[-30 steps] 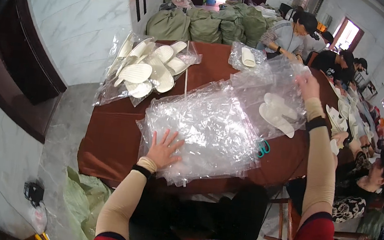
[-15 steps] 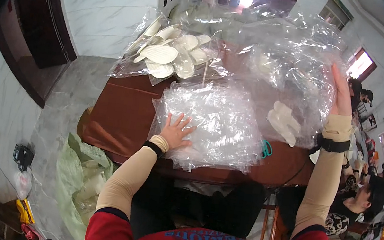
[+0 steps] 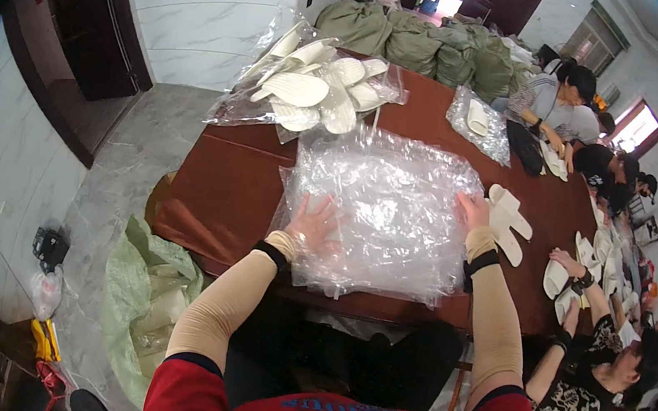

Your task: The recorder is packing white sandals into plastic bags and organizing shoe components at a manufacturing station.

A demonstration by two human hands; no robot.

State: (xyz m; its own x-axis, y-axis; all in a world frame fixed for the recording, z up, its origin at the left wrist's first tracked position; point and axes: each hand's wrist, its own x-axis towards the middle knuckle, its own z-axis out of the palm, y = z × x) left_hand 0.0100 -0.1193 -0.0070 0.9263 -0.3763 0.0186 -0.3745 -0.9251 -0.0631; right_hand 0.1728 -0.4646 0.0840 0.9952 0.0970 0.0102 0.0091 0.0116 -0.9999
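A stack of clear plastic bags (image 3: 388,205) lies on the brown-covered table in front of me. My left hand (image 3: 314,222) rests on its left side, fingers spread, with a sheet of clear plastic over them. At the stack's right edge my right hand (image 3: 473,211) has its fingers closed on the side of the top plastic bag. Just right of that hand lies a pair of white slippers (image 3: 505,220). Behind the stack, to the left, several white slippers (image 3: 298,90) lie in a clear bag.
The brown table (image 3: 223,182) reaches toward the right, where co-workers handle white slippers (image 3: 556,279). A bagged slipper (image 3: 477,119) lies farther back. Stuffed green sacks (image 3: 410,45) stand behind the table. An open green sack (image 3: 134,287) sits on the floor at my left.
My right hand has come down and left from its raised spot, bringing the large plastic bag down flat over the stack. My left hand now lies under plastic.
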